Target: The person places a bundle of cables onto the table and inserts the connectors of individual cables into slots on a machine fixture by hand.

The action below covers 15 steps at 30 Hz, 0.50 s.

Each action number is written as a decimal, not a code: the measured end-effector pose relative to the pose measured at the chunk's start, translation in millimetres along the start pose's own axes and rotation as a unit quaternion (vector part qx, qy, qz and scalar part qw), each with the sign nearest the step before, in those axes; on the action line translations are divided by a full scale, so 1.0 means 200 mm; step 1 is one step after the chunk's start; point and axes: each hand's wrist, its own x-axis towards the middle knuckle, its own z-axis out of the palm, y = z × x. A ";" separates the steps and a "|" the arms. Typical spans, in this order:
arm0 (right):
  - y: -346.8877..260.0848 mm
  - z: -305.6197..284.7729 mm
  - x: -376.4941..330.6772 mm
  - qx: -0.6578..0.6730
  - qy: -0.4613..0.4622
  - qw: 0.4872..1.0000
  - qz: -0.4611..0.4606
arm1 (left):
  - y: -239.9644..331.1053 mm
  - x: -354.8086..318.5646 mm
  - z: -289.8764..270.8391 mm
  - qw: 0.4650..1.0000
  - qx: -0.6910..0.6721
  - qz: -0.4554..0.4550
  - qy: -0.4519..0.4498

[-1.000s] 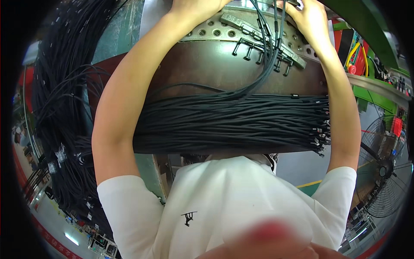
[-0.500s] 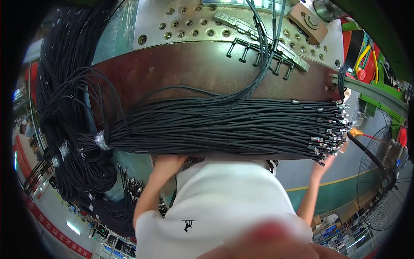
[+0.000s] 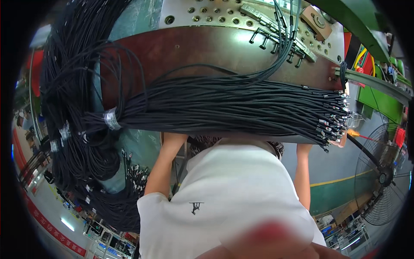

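Note:
A thick bundle of black cables (image 3: pixel 224 108) lies across a dark reddish-brown board (image 3: pixel 172 52) before me. A clear wrap (image 3: pixel 112 119) binds its left part, and small metal connectors (image 3: pixel 334 121) crowd its right end. My left hand (image 3: pixel 174 139) reaches under the board's near edge at left of centre. Further right, my right hand (image 3: pixel 304 148) goes beneath the same edge, near the connector ends. Board and cables cover the fingers of both hands, so what they touch or hold is hidden. A few cables (image 3: pixel 276 64) rise from the bundle toward the far plate.
Behind the board is a perforated metal plate (image 3: pixel 215 13) with a clamping bar (image 3: pixel 280 32) and black screws. Large hanks of black cable (image 3: pixel 64 95) hang at left. A black fan (image 3: pixel 384 177) stands at right, below a green machine frame (image 3: pixel 379 103).
My right hand has moved left from the connector ends to under the board's near edge. The left hand stays under the board. The whole view has shifted a little.

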 end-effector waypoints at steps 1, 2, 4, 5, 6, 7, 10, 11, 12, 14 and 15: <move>-0.06 0.01 0.02 0.056 0.022 0.998 0.027 | 0.01 0.00 -0.01 1.000 -0.003 -0.005 0.004; -0.10 0.01 0.03 0.111 0.043 0.991 0.054 | 0.03 0.01 -0.03 1.000 -0.012 -0.016 -0.017; -0.12 0.00 0.04 0.111 0.044 0.992 0.043 | 0.01 0.01 -0.02 1.000 -0.016 0.011 -0.018; -0.13 -0.01 0.04 0.112 0.047 0.992 0.038 | 0.00 0.00 -0.01 1.000 -0.017 0.008 -0.015; -0.14 -0.02 0.04 0.111 0.028 0.993 0.021 | -0.01 -0.01 0.00 1.000 0.003 0.015 -0.011; -0.14 -0.03 0.05 0.111 0.028 0.993 0.017 | -0.01 0.00 0.00 0.999 0.023 0.023 -0.007; -0.15 -0.04 0.06 0.065 0.035 0.997 -0.017 | 0.00 0.00 0.00 0.997 0.052 0.056 0.003; -0.15 -0.06 0.06 0.065 0.035 0.997 -0.017 | 0.01 0.00 -0.01 0.997 0.052 0.056 0.003; -0.15 -0.08 0.06 -0.005 0.025 0.999 -0.025 | 0.03 0.00 -0.02 0.999 0.036 0.025 -0.027; -0.16 -0.18 0.03 -0.245 -0.042 0.965 -0.086 | 0.15 -0.01 -0.12 0.998 0.026 -0.013 -0.057; -0.27 -0.27 0.04 -0.239 -0.048 0.966 -0.087 | 0.27 -0.02 -0.24 0.982 0.057 -0.009 -0.182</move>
